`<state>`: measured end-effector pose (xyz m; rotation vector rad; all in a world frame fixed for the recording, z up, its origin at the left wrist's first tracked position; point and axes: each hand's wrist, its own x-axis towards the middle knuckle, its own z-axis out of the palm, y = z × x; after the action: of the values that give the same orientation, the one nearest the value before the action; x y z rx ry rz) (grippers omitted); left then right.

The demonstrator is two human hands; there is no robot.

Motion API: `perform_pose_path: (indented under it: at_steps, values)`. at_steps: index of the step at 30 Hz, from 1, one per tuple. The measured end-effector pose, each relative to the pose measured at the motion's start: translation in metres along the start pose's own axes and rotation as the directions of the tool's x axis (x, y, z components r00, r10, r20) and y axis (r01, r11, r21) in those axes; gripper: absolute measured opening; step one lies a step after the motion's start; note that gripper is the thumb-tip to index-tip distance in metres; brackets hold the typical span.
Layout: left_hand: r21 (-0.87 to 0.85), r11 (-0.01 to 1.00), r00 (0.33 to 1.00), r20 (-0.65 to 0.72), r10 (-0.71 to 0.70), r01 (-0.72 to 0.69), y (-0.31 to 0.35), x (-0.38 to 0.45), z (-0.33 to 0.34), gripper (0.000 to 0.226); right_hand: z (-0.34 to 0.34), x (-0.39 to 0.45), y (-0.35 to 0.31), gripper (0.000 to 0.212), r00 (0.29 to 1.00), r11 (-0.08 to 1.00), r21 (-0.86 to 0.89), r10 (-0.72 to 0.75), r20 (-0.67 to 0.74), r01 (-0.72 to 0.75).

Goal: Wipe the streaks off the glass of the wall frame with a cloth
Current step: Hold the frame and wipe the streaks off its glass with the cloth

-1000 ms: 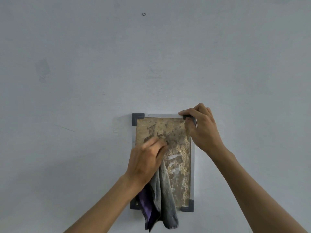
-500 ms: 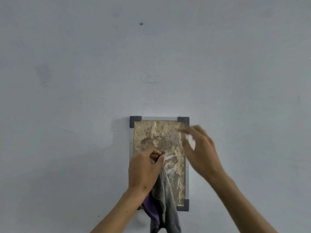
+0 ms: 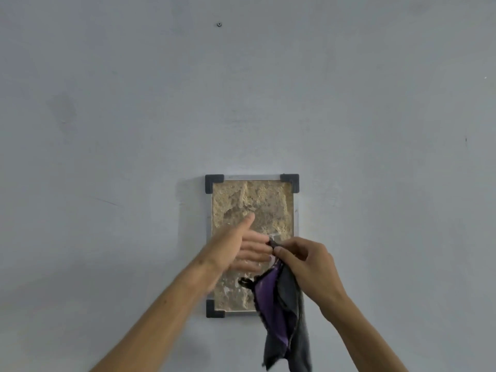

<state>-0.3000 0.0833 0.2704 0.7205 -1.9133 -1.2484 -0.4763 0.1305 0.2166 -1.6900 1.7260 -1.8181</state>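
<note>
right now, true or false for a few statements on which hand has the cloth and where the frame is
1. The right hand pinches the cloth. True.
2. The left hand grips the frame's top corner. False: its fingers are straight, in front of the glass of the wall frame, gripping nothing.
3. The cloth lies folded on a table. False: it hangs down from the right hand.
4. The frame is on the wall. True.
5. A small screw sits in the wall above the frame. True.
</note>
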Motion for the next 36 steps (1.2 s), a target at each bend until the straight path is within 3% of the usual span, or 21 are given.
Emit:
perform_pose_path:
  at_steps: [2, 4, 5, 7, 9, 11, 14, 17, 20, 24, 28, 32, 34, 36]
  values:
    - [0.156, 0.975, 0.974, -0.133, 0.182, -0.161, 0.014, 0.007, -0.017, 0.035, -0.002, 0.007, 0.001, 0.007, 0.998, 1.0, -0.025, -0.003, -0.065, 0.002]
    - [0.374, 0.87, 0.866, -0.256, 0.43, -0.321, 0.028, 0.019, -0.036, 0.017, 0.0, 0.013, 0.001, 0.007, 0.989, 0.996, -0.084, -0.041, -0.144, 0.029]
    - [0.53, 0.763, 0.785, -0.262, 0.562, -0.369, 0.034, 0.027, -0.045, 0.014, 0.003, 0.015, -0.001, 0.007, 0.983, 0.991, -0.118, -0.078, -0.165, 0.059]
    - [0.791, 0.489, 0.663, -0.145, 0.735, -0.368, 0.04, 0.045, -0.059, 0.024, 0.015, 0.016, -0.006, 0.007, 0.972, 0.978, -0.159, -0.163, -0.168, 0.136]
    - [0.887, 0.318, 0.672, -0.012, 0.74, -0.334, 0.039, 0.061, -0.066, 0.044, 0.032, 0.016, -0.011, 0.007, 0.956, 0.954, -0.202, -0.253, -0.146, 0.222]
    - [0.926, 0.223, 0.705, 0.062, 0.707, -0.305, 0.032, 0.07, -0.067, 0.059, 0.049, 0.017, -0.008, 0.005, 0.931, 0.91, -0.296, -0.34, -0.133, 0.29]
    - [0.959, 0.075, 0.673, 0.134, 0.727, -0.272, 0.011, 0.074, -0.068, 0.073, 0.063, 0.019, 0.004, 0.011, 0.857, 0.788, -0.493, -0.494, -0.147, 0.369]
    - [0.948, 0.089, 0.625, 0.13, 0.77, -0.307, -0.001, 0.079, -0.074, 0.078, 0.067, 0.021, 0.011, 0.017, 0.805, 0.692, -0.592, -0.581, -0.119, 0.412]
    - [0.944, 0.111, 0.611, 0.108, 0.785, -0.31, -0.001, 0.084, -0.077, 0.079, 0.059, 0.026, 0.014, 0.008, 0.848, 0.801, -0.523, -0.47, -0.245, 0.293]
    - [0.939, 0.142, 0.601, 0.08, 0.795, -0.314, -0.003, 0.086, -0.074, 0.078, 0.054, 0.027, 0.021, 0.012, 0.831, 0.906, -0.407, -0.311, -0.46, 0.114]
    - [0.934, 0.156, 0.592, 0.07, 0.803, -0.322, -0.003, 0.089, -0.074, 0.077, 0.071, 0.026, 0.013, 0.015, 0.861, 0.915, -0.36, -0.326, -0.391, 0.183]
    - [0.932, 0.155, 0.592, 0.074, 0.802, -0.326, -0.003, 0.088, -0.076, 0.078, 0.078, 0.02, 0.013, 0.018, 0.914, 0.878, -0.404, -0.355, -0.194, 0.255]
    - [0.932, 0.162, 0.596, 0.069, 0.8, -0.325, -0.002, 0.088, -0.076, 0.078, 0.071, 0.02, 0.018, 0.02, 0.912, 0.884, -0.421, -0.328, -0.246, 0.204]
    - [0.933, 0.169, 0.604, 0.061, 0.795, -0.316, -0.001, 0.087, -0.074, 0.078, 0.061, 0.021, 0.024, 0.021, 0.885, 0.923, -0.371, -0.255, -0.39, 0.103]
